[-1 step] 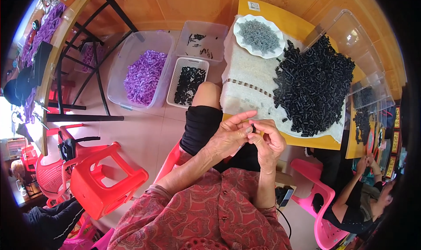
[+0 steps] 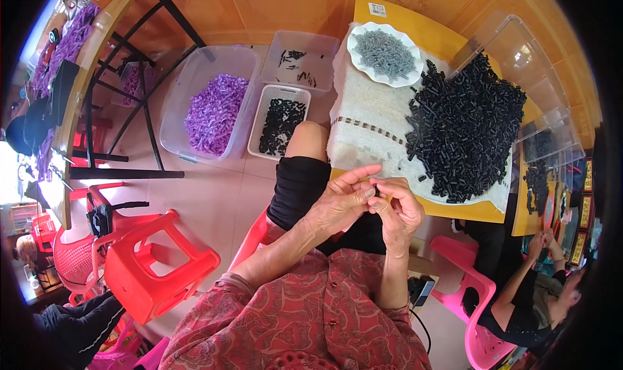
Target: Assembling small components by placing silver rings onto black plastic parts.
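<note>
Yellow tabletop (image 2: 418, 21) partly hidden by cloth (image 2: 363, 100), hands (image 2: 336, 204) (image 2: 399, 213) pinching a small dark piece (image 2: 377, 190), its shape obscured

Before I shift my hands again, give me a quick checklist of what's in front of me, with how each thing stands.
1. Left hand and right hand together at the small dark piece: ok, fingertips meet there.
2. Firm grip on that piece: cannot tell, fingers cover most of it.
3. Black pieces uncovered on the table: ok.
4. Black pieces all in one heap: not ok, a few lie loose at its edge.
5. White dish upright, grey pieces in it: ok.
6. White basket uncovered: ok, dark parts show inside.
</note>
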A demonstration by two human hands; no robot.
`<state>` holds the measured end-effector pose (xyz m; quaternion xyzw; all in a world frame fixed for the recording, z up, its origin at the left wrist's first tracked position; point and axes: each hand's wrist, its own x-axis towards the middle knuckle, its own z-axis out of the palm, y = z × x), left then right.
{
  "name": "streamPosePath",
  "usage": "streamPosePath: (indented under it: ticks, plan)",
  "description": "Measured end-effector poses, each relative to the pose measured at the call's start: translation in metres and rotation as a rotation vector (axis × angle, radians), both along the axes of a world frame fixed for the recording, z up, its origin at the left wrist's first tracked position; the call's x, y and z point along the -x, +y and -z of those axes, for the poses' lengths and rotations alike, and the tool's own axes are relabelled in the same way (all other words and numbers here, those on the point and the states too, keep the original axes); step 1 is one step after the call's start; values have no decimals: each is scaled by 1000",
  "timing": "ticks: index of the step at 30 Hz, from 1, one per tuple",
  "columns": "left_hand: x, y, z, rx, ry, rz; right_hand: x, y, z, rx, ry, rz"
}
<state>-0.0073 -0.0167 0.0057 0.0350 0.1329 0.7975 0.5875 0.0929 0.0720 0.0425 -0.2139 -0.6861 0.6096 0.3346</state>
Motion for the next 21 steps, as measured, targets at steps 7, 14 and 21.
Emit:
streamPosePath:
  ticks: [7,14,21]
  plan:
    - [-1,0,9,69,-39,34,1,0,7,35,71,14]
    - [5,-2,14,-63,-42,103,-1,0,11,49,77,22]
    - [7,0,5,8,135,30,2,1,8,11,96,-9]
